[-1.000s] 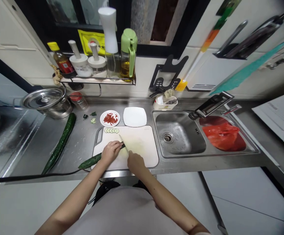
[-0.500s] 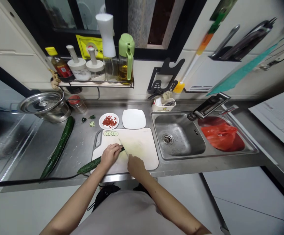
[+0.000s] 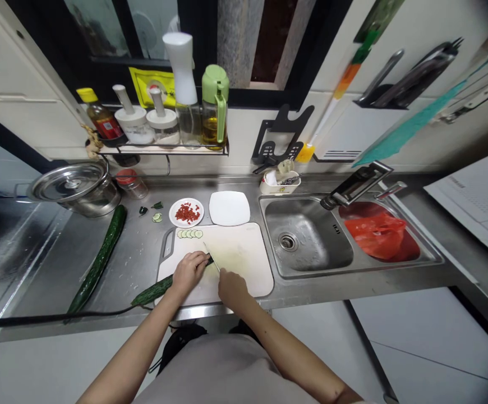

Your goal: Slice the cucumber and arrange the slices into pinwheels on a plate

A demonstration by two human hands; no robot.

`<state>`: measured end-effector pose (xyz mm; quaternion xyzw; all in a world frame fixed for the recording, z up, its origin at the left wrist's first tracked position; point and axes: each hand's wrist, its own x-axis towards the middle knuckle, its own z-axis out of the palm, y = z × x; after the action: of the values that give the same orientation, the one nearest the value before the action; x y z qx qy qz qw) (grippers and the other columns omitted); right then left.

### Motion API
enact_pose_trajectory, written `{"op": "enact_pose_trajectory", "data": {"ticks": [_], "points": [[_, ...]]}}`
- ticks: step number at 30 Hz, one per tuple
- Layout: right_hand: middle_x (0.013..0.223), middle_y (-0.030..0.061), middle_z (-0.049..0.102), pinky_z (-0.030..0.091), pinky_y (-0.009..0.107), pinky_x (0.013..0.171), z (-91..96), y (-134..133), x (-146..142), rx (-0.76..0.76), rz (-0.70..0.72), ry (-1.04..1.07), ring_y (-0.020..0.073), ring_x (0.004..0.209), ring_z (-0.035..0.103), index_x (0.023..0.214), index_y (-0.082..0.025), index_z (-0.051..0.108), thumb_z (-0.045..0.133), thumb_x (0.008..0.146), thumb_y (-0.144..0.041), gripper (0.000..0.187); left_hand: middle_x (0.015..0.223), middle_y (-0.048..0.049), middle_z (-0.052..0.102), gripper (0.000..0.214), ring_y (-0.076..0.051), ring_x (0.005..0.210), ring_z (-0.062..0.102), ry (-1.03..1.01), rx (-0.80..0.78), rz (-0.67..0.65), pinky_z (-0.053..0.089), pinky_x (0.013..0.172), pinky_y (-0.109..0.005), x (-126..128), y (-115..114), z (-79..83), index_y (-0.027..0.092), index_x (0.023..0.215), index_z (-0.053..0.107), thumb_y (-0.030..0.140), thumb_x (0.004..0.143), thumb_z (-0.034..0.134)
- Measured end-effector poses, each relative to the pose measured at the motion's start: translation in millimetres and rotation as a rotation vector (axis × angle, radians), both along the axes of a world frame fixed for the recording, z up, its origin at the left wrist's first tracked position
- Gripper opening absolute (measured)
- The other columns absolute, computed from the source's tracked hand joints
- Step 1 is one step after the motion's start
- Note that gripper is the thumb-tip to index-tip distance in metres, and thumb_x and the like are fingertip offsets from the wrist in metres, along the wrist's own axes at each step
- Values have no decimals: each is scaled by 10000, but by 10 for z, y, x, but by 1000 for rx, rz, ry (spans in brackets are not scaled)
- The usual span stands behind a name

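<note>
Left hand [image 3: 190,271] pins cucumber [image 3: 153,290] overhanging board's [image 3: 244,258] left edge; right hand [image 3: 232,287] grips knife [image 3: 207,251].

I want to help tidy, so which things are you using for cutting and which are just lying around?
In use: left hand, cucumber piece, right hand, knife, cutting board, cucumber slices.
Just lying about: whole cucumber, pot, plate of red bits, white plate, red bag.
</note>
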<state>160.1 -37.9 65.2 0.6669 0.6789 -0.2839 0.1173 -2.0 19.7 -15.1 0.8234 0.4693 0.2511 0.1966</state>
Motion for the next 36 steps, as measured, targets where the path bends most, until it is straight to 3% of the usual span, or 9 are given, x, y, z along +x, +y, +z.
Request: {"op": "enact_pose_trajectory", "data": {"ticks": [17,29,36], "points": [[957,142,674,481,327,759,-204,75,-58,56,-23,12,239,933,655,1057,-124,530,395,844,-90,254,1010,-25,685,215,-181,942,604,-10,-3,13,488,841,-322,3,-21,-30,263,982,687,294,903,489],[957,172,675,472,320,738,-183,-233,39,31,-39,-66,252,943,658,1082,-126,543,355,871,-63,290,1028,-33,681,249,-178,962,594,-5,-58,42,475,877,-321,27,-33,-13,263,1001,698,303,912,469],[956,152,677,465,317,750,-189,-7,-45,39,-44,-33,242,959,651,1083,-130,531,400,846,-80,276,1034,-25,677,244,-166,970,592,-8,-72,45,471,883,-304,27,-44,1,269,998,696,296,911,469]]}}
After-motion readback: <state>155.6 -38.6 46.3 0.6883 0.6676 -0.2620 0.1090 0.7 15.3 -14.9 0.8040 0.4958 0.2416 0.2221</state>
